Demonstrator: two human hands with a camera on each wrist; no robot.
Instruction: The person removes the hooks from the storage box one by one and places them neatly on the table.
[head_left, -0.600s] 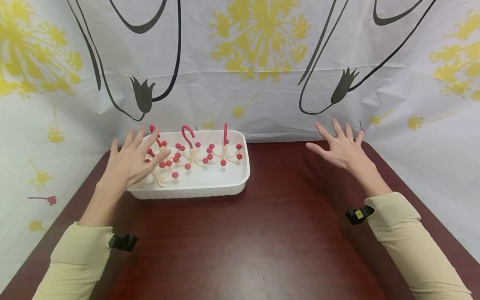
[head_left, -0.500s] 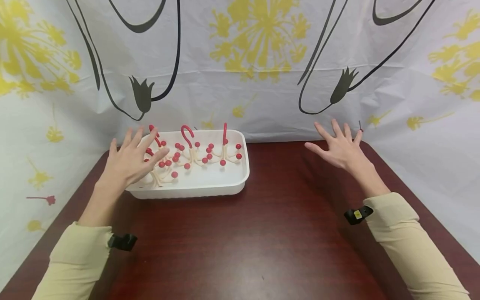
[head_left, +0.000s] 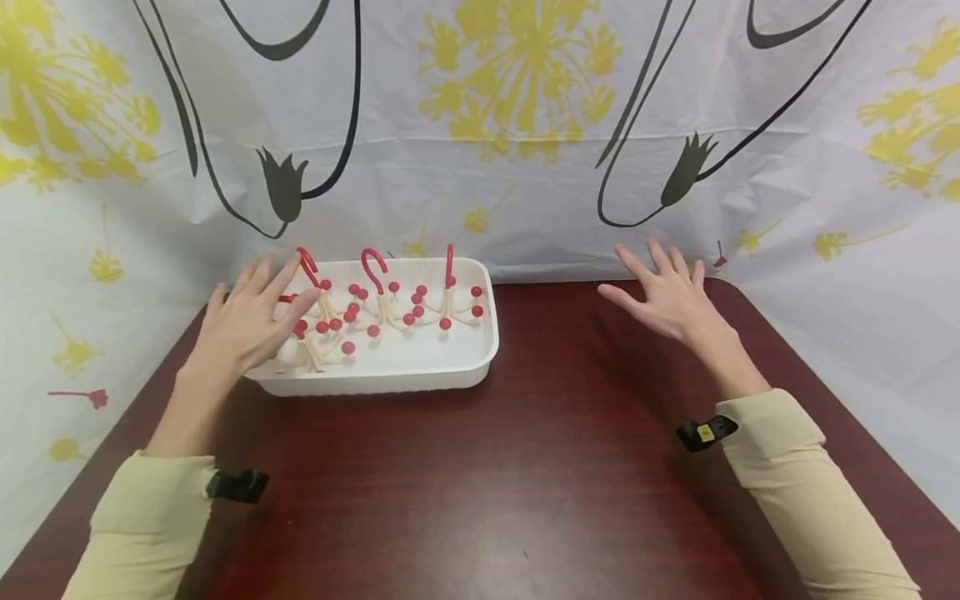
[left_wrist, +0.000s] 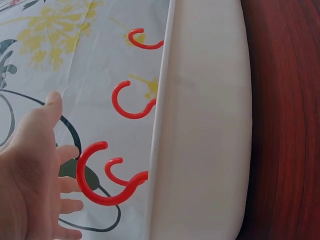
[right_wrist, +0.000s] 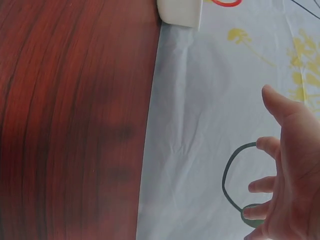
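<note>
A white tray (head_left: 405, 382) stands on the table's far left. In it are several hanging hooks (head_left: 384, 308), each with a red hook on top and pale, branching arms tipped with red balls. My left hand (head_left: 243, 321), fingers spread and holding nothing, hovers over the tray's left end and hides part of a hanging hook there. In the left wrist view the red hooks (left_wrist: 80, 172) rise past the rim beside the left hand (left_wrist: 32, 170). Well right of the tray, my right hand (head_left: 671, 302) is raised above the table's far side, its fingers apart and holding nothing.
The dark red-brown table (head_left: 480, 475) runs up to a patterned white cloth (head_left: 480, 200) hanging at the back and both sides. A black wrist camera (head_left: 238, 486) sits at the left cuff, another wrist camera (head_left: 705, 433) at the right cuff.
Both hands have shifted slightly to the left in the head view. More of the hanging hooks at the tray's left end shows now. The tray stays in place.
</note>
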